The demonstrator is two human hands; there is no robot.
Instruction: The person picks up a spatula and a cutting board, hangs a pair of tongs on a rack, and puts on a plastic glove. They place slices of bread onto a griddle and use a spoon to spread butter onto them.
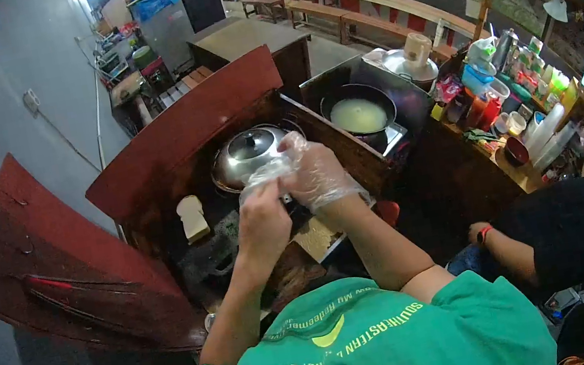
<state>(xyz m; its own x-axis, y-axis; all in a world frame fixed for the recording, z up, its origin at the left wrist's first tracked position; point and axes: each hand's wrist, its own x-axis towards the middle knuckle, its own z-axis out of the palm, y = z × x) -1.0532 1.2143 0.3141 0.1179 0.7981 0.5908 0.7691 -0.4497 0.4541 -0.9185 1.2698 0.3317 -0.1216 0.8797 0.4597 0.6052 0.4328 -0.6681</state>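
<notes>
My right hand (318,175) wears a clear plastic glove and is raised over the cooking counter. My left hand (264,219) is bare, its fingers closed on crumpled clear plastic (265,175) beside the right hand. The right fingers are bent and pressed together near the same plastic; whether they grip it is hard to tell. Just behind the hands sits a round metal lid (248,146) with a dark knob. Bread slices (193,219) stand on the dark surface to the left.
A wok (358,110) with pale yellowish liquid sits on the right burner. Bottles, cups and a red container (484,111) crowd the right counter (495,161). A person in dark clothes (574,230) is at the right. Red boards (175,137) rise behind and left of the stove.
</notes>
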